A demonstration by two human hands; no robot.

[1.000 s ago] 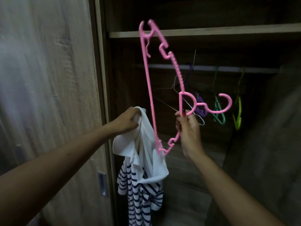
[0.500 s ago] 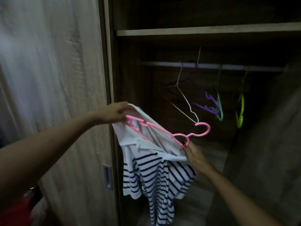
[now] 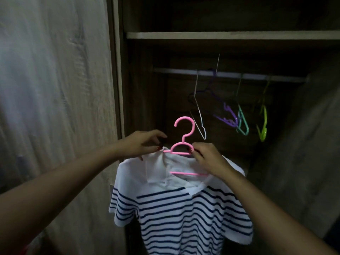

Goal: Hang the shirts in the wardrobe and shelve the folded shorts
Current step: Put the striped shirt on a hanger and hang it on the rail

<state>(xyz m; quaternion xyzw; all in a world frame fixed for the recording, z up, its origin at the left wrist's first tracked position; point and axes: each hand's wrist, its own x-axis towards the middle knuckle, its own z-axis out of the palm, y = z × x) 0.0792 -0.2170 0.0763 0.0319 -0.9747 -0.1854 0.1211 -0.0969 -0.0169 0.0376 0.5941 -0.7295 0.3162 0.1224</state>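
Note:
A white polo shirt with navy stripes (image 3: 176,216) hangs spread out on a pink plastic hanger (image 3: 184,137), whose hook stands upright above the collar. My left hand (image 3: 145,144) pinches the shirt's collar at the hanger's left shoulder. My right hand (image 3: 207,157) grips the hanger's right shoulder together with the collar. Shirt and hanger are in front of the open wardrobe, below the metal rail (image 3: 230,75). No folded shorts are in view.
Several empty hangers dangle from the rail: a white wire one (image 3: 199,115), a purple one (image 3: 228,116), a teal one (image 3: 242,124) and a lime one (image 3: 263,126). A wooden shelf (image 3: 231,35) runs above the rail. The wardrobe door (image 3: 55,100) stands at the left.
The pink hanger, first held upright beside the bunched shirt and then tilted into its collar, now sits level inside the shirt with the hook up. The shirt has opened out and both hands have come together at the collar.

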